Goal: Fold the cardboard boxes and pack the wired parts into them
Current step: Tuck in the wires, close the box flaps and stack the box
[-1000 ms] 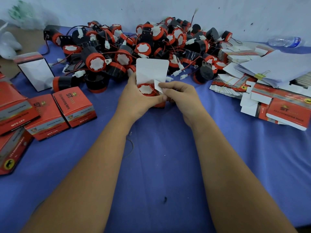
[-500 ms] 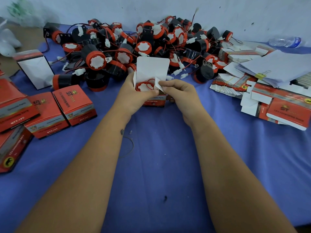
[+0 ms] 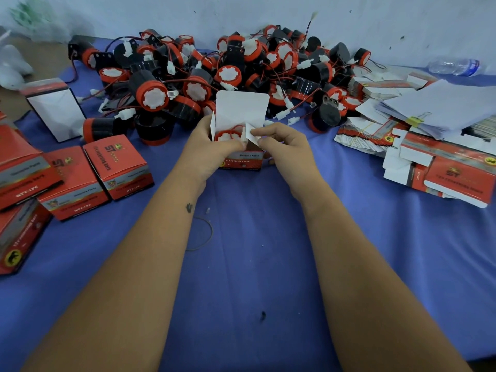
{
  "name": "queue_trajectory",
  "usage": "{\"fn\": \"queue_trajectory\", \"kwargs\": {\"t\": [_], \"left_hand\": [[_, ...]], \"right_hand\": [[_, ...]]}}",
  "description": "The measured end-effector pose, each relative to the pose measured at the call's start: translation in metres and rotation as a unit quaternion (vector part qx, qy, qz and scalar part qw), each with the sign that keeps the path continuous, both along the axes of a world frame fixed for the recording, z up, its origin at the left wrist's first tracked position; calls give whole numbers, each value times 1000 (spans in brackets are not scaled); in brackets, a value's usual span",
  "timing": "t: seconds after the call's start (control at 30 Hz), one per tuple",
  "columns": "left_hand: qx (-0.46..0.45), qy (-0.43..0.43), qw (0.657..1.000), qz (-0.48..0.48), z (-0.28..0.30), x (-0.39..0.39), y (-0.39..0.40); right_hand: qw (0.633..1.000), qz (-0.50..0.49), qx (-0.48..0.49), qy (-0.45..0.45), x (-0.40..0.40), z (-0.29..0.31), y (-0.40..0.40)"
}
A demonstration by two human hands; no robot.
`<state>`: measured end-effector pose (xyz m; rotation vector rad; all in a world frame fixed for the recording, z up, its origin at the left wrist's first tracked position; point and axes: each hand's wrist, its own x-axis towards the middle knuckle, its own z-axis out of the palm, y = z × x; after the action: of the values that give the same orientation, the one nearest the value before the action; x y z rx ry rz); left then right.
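My right hand [image 3: 284,151] pinches the small white side flap [image 3: 251,135] of the red printed cardboard box [image 3: 241,161] standing on the blue tablecloth [image 3: 255,251], while my left hand [image 3: 212,149] grips the box's other side. Inside I can see a round red-rimmed black wired part [image 3: 228,135] seated; the tall white lid flap [image 3: 241,108] stands upright, so I judge this box packed but not yet closed. To my left sit several closed red boxes [image 3: 118,165], apparently finished. Behind lies a big heap of loose red-and-black wired parts [image 3: 214,76], and on the right a stack of flat unfolded cartons [image 3: 440,167]. Much remains, I reckon.
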<state>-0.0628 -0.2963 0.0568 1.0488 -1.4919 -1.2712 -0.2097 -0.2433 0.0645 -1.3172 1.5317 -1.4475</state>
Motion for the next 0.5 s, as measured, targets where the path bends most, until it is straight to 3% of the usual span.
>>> {"fn": "queue_trajectory", "kwargs": {"t": [0.27,0.37,0.5], "left_hand": [[-22,3,1000,-10,0,-7,4],[-21,1,1000,-15,0,-9,3],[-9,3,1000,-2,-2,-9,3]], "right_hand": [[997,-25,-47,54,7,-3,-3],[976,-36,-96,194,6,-6,0],[919,-71,-140,360,4,-6,3]]}}
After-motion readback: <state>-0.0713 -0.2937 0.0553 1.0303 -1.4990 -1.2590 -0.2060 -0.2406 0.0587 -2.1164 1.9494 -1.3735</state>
